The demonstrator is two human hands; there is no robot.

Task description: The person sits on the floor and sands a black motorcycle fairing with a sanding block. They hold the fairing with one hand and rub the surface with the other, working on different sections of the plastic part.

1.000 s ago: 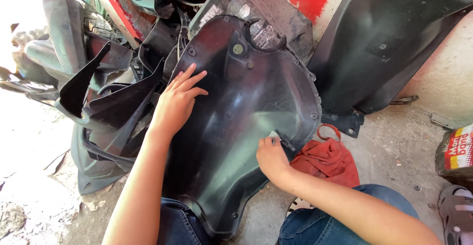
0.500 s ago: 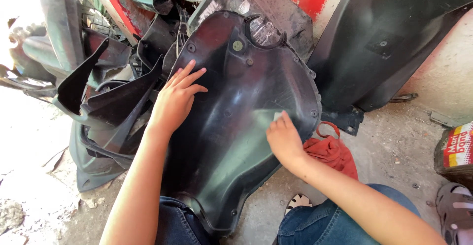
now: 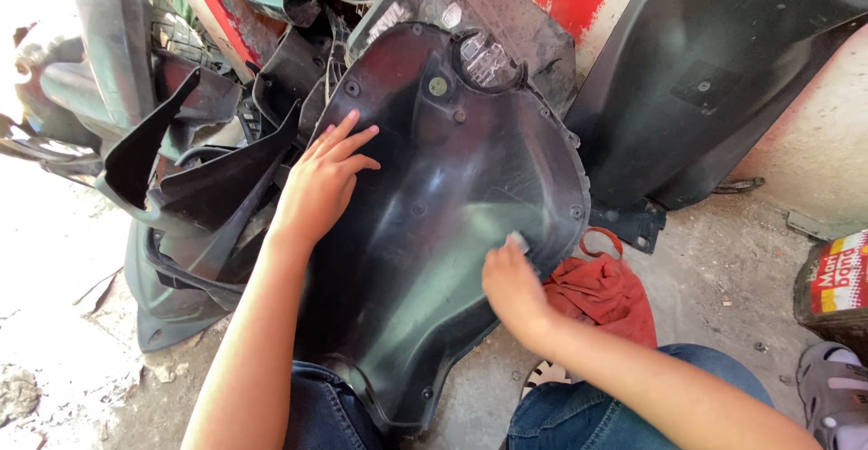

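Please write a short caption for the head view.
Left hand flat on large curved black plastic panel; right hand touches it beside red cloth.

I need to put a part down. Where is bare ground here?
Bare concrete floor lies between the red cloth and the can. More shows at lower left. The heap of black panels beyond the left hand is crowded.

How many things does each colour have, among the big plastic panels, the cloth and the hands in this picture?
Black plastic panel under the hands: 1
Black panel leaning at the right: 1
Red cloth on the ground: 1
Bare hands, left hand and right hand: 2
Total: 5
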